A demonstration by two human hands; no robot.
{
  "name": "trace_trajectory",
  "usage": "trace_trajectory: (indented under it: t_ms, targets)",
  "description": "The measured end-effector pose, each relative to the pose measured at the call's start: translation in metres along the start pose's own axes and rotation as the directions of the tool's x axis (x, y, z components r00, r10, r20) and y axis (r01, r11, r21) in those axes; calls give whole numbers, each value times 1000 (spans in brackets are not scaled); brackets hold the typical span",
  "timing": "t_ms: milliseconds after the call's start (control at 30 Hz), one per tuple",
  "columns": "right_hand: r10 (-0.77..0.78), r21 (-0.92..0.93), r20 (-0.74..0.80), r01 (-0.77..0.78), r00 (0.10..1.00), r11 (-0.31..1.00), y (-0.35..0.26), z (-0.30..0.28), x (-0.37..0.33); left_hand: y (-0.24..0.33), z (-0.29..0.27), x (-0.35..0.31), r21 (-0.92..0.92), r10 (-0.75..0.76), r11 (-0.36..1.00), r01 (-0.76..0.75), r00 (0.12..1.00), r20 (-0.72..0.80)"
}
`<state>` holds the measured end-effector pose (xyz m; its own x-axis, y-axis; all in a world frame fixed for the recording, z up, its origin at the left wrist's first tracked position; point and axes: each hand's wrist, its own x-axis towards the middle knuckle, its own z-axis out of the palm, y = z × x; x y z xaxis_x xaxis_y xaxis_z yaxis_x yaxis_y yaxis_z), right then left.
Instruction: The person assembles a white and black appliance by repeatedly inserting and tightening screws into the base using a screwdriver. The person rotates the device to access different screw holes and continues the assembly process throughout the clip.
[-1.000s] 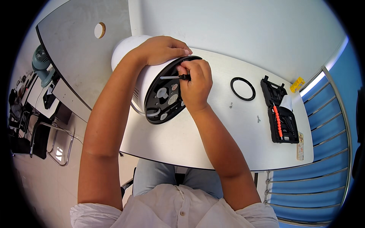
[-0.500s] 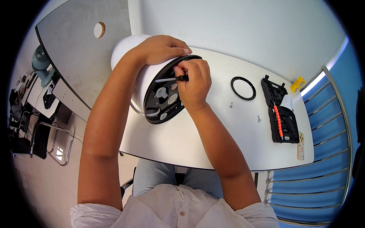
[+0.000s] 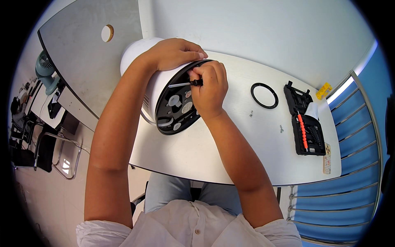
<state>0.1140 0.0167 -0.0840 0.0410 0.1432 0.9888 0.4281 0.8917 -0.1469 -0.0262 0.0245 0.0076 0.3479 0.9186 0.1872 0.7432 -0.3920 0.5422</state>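
Note:
A white rounded appliance (image 3: 150,99) lies on its side on the table, its black underside (image 3: 190,119) facing right. My left hand (image 3: 175,53) is draped over the top of its body, fingers curved round it near the rim. A screwdriver (image 3: 180,85) with a black handle and a metal shaft is pinched in my right hand (image 3: 210,88). Its shaft points left across the underside, but I cannot tell exactly what the tip touches. Round white parts (image 3: 174,100) and pale labels (image 3: 187,107) show on the underside. A white cord loops at its lower edge.
Right of my hand, a black ring (image 3: 264,96) and small screws (image 3: 251,113) lie on the white table (image 3: 230,148). Further right are an open black tool case (image 3: 306,133) with an orange flexible shaft, a remote control (image 3: 327,158) and a yellow object (image 3: 324,91). Metal rails (image 3: 372,119) border that side.
My right hand has turned slightly with the screwdriver, its knuckles shifting a little up and left. The appliance and my left hand stay in place.

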Motion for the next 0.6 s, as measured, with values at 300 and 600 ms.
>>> trace_trajectory:
  t_ms: [300,600]
  targets:
    - [4,58,32,-6,999,998,2,-5,2,3,-1,0,0,-22,1000,22,1000,14]
    - [27,52,62,-30,998,998,-1,-6,3,-1,1,-1,1,8,1000,-8,1000,-21]
